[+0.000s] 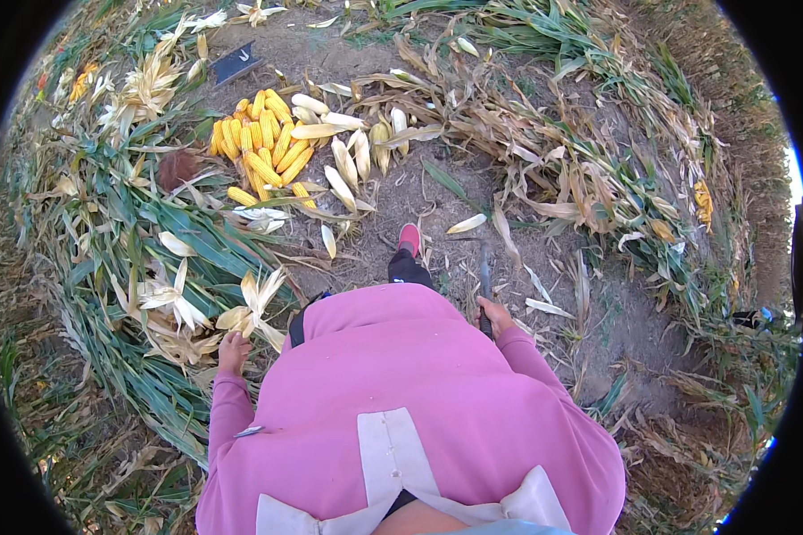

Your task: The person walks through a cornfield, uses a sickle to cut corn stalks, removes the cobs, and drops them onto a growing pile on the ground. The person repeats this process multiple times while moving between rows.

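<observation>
At the lower left, my left hand (233, 353) is closed on a pale, peeled-back corn husk (257, 303), whose dry leaves spread out above my fingers. Whether a cob is inside it does not show. My right hand (496, 317) is wrapped round the dark handle of a long, narrow hand tool (484, 272). The tool points away from me, and its far end looks like a thin sickle blade, too small to be sure. Ahead lies a pile of husked yellow corn cobs (263, 138), with several cobs still in pale husks (342, 160) along its right side.
Cut green corn stalks (152, 267) lie in a thick heap on my left. Dry stalks and leaves (544, 160) form another heap to the right. A dark flat object (236, 62) rests beyond the cobs. My pink shoe (409, 237) stands on bare soil near a loose husk (467, 224).
</observation>
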Motion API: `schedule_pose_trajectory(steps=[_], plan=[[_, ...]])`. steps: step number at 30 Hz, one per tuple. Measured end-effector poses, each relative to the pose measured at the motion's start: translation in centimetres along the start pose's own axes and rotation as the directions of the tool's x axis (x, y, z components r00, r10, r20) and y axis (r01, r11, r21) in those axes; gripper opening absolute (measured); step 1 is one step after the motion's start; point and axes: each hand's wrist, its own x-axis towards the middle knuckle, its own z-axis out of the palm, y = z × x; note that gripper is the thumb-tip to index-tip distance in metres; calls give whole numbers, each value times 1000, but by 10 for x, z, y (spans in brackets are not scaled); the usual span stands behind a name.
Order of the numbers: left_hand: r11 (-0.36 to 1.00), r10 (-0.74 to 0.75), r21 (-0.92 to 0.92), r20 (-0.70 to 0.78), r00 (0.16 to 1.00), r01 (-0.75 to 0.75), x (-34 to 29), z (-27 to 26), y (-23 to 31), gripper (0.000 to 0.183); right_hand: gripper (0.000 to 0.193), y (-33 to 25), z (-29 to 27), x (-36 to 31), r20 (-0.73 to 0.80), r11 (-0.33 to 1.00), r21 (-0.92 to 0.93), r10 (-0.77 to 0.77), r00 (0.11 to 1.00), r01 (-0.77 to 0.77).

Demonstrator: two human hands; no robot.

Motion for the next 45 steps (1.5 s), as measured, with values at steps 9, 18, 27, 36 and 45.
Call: schedule_pose_trajectory(steps=[9,18,27,36,45], plan=[[892,54,416,289,956,-176,-21,193,185,32,24,-89,-30,133,46,969,-245,-16,999,27],[828,553,181,-103,827,-531,-55,161,411,32,24,-175,9,150,117,987,-141,-64,991,80],[915,155,375,6,988,-146,44,178,236,26,25,-234,-29,83,125,914,-400,-21,992,70],[965,-193,-168,65,979,202,32,256,97,34,26,-385,22,205,58,848,-530,10,998,22],[982,-29,-182,126,992,52,67,456,337,36,22,-601,37,266,41,777,-622,160,986,-100]])
